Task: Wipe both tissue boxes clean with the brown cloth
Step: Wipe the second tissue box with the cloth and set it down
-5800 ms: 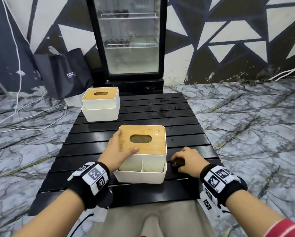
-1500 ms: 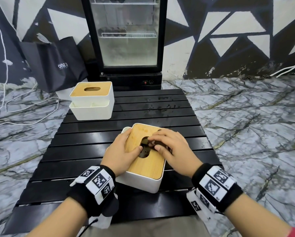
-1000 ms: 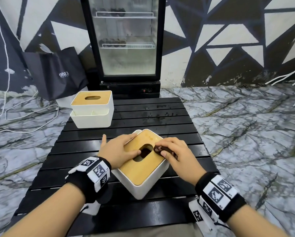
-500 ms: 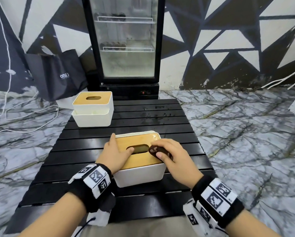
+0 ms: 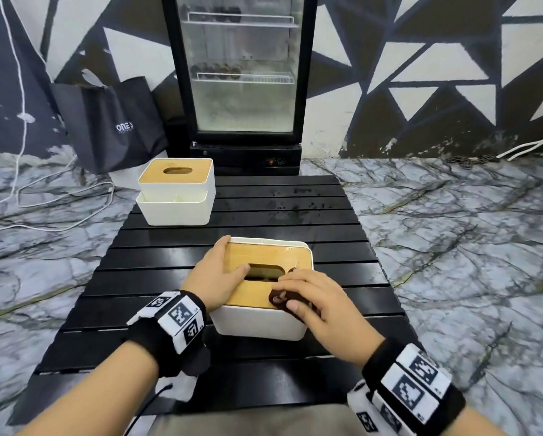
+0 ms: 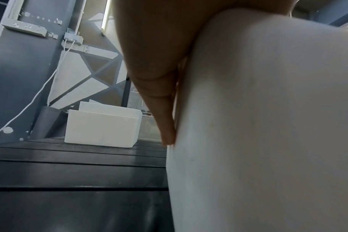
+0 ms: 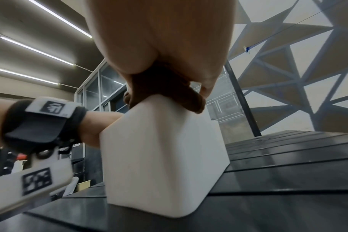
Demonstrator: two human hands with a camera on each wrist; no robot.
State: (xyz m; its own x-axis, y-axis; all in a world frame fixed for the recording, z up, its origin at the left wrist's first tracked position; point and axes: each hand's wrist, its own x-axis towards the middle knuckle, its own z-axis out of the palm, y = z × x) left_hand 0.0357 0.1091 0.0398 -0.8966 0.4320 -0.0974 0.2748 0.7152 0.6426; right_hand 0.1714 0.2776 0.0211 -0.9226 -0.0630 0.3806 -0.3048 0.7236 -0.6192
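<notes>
1. So, from my remote seat: the near tissue box [image 5: 257, 322] sits on the black slatted table [image 5: 157, 272], white body with a bamboo lid [image 5: 264, 256] and an oval slot in it.
2. My left hand [image 5: 215, 278] lies flat on the lid's left side, fingers straight along the box edge and the thumb reaching to the slot. Nothing's gripped, it's only pressing down. The left wrist view shows those fingers [image 6: 159, 97] lying against the white wall.
3. My right hand [image 5: 317, 305] has its fingers curled around the brown cloth [image 5: 282, 302], bunched up and pressed onto the lid's near-right corner. In the right wrist view the cloth [image 7: 169, 92] sits squashed between palm and box rim.
4. The second tissue box [image 5: 177, 193] stands at the table's far-left corner, well apart from both hands.
5. Behind the table are a glass-door fridge [image 5: 242, 77] and a black bag [image 5: 112, 124] on the marble floor.
</notes>
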